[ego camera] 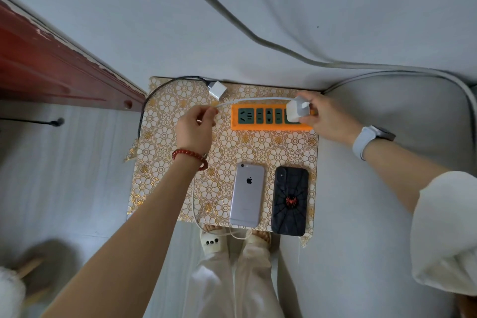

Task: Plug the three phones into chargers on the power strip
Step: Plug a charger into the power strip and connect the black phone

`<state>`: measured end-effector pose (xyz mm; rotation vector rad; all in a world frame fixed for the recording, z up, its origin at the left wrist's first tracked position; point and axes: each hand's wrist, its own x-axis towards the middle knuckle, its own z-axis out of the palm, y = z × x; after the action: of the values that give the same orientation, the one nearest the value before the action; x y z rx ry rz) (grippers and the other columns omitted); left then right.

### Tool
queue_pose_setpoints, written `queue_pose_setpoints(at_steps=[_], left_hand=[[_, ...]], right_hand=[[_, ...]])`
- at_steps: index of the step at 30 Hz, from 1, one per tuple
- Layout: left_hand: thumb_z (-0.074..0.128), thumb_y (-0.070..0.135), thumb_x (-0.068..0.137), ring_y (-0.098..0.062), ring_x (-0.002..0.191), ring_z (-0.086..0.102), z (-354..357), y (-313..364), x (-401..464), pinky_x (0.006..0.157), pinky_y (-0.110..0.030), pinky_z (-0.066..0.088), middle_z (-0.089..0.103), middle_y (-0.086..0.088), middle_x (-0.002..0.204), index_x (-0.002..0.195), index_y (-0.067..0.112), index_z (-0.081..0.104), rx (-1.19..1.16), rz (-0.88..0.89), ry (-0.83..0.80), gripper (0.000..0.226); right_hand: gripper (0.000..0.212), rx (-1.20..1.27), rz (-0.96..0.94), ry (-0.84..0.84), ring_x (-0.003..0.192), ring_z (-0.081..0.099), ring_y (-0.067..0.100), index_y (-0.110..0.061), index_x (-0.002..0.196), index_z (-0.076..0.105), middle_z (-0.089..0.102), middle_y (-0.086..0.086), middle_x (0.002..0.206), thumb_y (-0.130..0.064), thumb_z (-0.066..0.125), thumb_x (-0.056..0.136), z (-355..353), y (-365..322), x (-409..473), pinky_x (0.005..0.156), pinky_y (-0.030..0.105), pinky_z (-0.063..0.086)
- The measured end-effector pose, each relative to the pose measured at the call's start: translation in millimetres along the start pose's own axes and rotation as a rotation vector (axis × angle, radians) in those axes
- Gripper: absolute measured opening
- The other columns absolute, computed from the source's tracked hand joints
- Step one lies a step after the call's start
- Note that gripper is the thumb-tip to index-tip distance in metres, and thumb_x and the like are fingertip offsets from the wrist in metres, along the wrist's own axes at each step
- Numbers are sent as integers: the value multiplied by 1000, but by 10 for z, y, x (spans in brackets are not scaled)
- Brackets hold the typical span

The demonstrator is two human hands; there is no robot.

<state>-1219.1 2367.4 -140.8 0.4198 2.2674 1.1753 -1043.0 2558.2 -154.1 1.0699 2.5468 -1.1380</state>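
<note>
So the right hand (322,117) grips a white charger (298,111) over the right end of the orange strip (268,117), prob lining its prongs up w/ the end socket; can't tell if it's seated yet. Left hand (195,129) pinches that charger's white cable (255,99) off to the strip's left, pulled fairly straight, I'd guess to keep slack out of the way while the brick goes in. Strip lies near the table's (165,162) back edge, close to the wall, so the front half stays free for phones. Silver phone (247,196) & black spider-case phone (291,200) lie face down side by side at the front edge, right half, bottom ends at the front edge. A white cord (196,214) hangs off the front edge beside the silver one; what it joins I can't tell. Only 2 phones in view; 3rd not visible. Second white charger (216,89) w/ a black cable (144,111) sits at the back edge, unplugged, cable trailing off the left side. Task looks early: no phone clearly hooked up yet.
</note>
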Motion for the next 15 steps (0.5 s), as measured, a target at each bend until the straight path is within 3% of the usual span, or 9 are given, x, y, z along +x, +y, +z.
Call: queue_pose_setpoints(at_steps=[5, 15], left_hand=[[49, 22, 90, -1, 47, 41, -5, -64, 30, 35, -2, 29, 55, 10, 65, 91, 12, 64, 37, -12, 43, 17], [51, 21, 89, 1, 53, 47, 40, -57, 47, 42, -4, 35, 54, 14, 63, 88, 15, 65, 88, 77, 49, 15]], right_hand=[[49, -95, -32, -50, 112, 53, 33, -16, 129, 42, 53, 15, 129, -9, 59, 83, -3, -65, -34, 92, 43, 46], [59, 92, 57, -98, 118, 50, 30, -20, 135, 37, 51, 15, 132, -5, 60, 82, 16, 6, -14, 99, 48, 44]])
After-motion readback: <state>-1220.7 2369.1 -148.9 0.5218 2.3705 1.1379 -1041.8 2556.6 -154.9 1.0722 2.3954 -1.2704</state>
